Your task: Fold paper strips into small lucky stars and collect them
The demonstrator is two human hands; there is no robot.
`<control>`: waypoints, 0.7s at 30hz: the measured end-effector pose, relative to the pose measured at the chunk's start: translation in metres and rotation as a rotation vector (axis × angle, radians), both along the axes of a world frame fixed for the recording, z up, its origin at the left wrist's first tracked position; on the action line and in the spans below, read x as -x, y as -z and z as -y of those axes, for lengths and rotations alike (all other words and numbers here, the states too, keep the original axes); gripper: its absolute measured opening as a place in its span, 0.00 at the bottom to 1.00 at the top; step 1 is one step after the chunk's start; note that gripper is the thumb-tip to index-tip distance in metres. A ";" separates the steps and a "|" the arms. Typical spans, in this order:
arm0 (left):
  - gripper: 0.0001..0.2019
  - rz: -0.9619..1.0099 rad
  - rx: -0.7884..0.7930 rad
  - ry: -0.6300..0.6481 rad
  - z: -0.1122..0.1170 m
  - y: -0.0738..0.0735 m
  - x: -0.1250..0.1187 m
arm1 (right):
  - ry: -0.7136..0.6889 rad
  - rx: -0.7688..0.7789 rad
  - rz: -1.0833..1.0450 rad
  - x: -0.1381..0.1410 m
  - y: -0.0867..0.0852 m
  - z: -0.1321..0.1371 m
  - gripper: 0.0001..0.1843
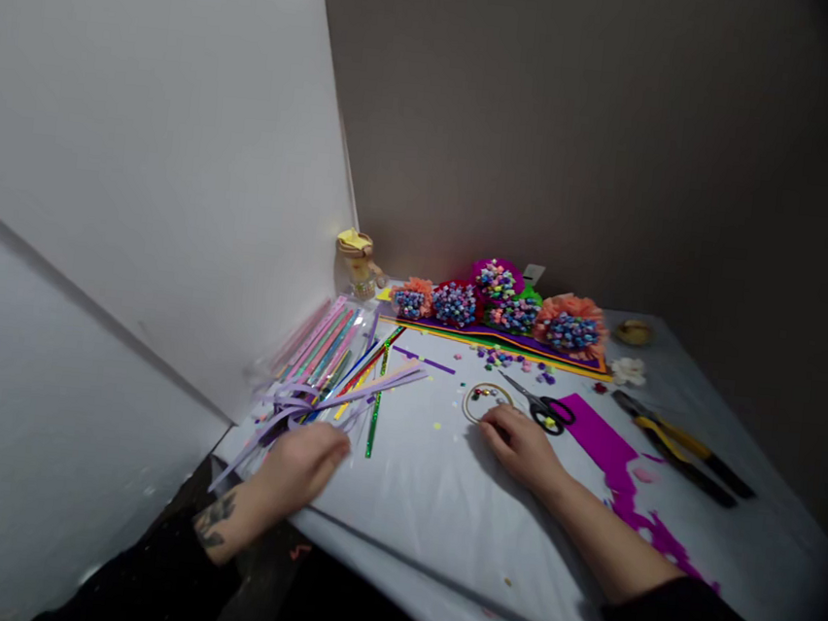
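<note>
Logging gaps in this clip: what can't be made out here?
- Head view: left hand blurred over the purple strips; grip unclear.
- Head view: right hand fingertips by the ring too small; contact unclear.
- Head view: bits inside the ring too small to identify.
- Head view: table right edge lost in dark vignette.

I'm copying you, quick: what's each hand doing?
Left hand: curled over long lilac paper strips; grip cannot be told.
Right hand: open, palm down beside thin gold wire ring.

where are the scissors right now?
Head view, right of centre on the table: the scissors lie just beyond the right hand, between the gold ring and the magenta paper strip.
</note>
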State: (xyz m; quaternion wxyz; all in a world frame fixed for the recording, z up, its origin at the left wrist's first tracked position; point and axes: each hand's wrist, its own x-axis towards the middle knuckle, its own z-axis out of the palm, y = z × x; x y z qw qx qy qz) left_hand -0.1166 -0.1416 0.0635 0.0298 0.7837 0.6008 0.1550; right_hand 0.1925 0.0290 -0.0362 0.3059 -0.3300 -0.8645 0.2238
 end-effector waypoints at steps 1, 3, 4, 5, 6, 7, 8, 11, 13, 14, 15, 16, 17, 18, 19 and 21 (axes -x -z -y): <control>0.12 -0.044 -0.123 -0.095 -0.004 -0.001 0.012 | -0.002 0.000 -0.001 0.000 0.000 0.000 0.10; 0.12 -0.128 -0.190 -0.181 -0.015 -0.004 0.031 | -0.006 0.001 0.003 0.001 0.001 0.000 0.10; 0.13 -0.163 -0.151 -0.199 -0.023 -0.005 0.036 | -0.009 0.002 0.006 0.001 0.001 -0.001 0.10; 0.13 -0.196 -0.081 -0.205 -0.033 -0.007 0.038 | -0.011 0.002 0.010 0.001 0.002 -0.001 0.10; 0.13 -0.226 0.009 -0.207 -0.042 -0.007 0.038 | -0.014 0.002 0.015 0.002 0.002 -0.001 0.11; 0.13 -0.260 0.122 -0.206 -0.053 -0.006 0.036 | -0.016 0.001 0.019 0.002 0.002 -0.001 0.11; 0.11 -0.289 0.235 -0.196 -0.063 -0.005 0.033 | -0.016 -0.002 0.022 0.002 0.001 -0.001 0.11; 0.05 -0.285 0.304 -0.214 -0.085 0.006 0.027 | -0.009 -0.012 0.022 0.001 0.001 -0.001 0.11; 0.05 -0.256 0.309 -0.229 -0.091 0.012 0.029 | -0.004 -0.015 0.014 0.000 0.001 -0.001 0.10; 0.05 -0.235 0.307 -0.234 -0.092 0.013 0.031 | -0.002 -0.014 0.013 0.000 0.001 -0.001 0.10; 0.05 -0.214 0.301 -0.237 -0.091 0.013 0.034 | -0.003 -0.009 0.012 0.000 0.001 -0.001 0.10; 0.05 -0.200 0.296 -0.234 -0.089 0.011 0.037 | -0.005 -0.004 0.013 0.000 0.001 -0.001 0.10; 0.05 -0.170 0.287 -0.228 -0.087 0.007 0.039 | -0.007 0.002 0.012 0.001 0.000 -0.001 0.10; 0.05 -0.106 0.267 -0.224 -0.084 0.002 0.042 | -0.012 0.008 0.010 0.001 0.000 -0.001 0.10; 0.05 0.014 0.224 -0.226 -0.082 -0.005 0.044 | -0.017 0.012 0.006 0.001 0.000 -0.001 0.10; 0.03 0.489 -0.008 -0.285 -0.076 -0.018 0.046 | -0.023 0.011 -0.010 0.002 -0.001 -0.001 0.10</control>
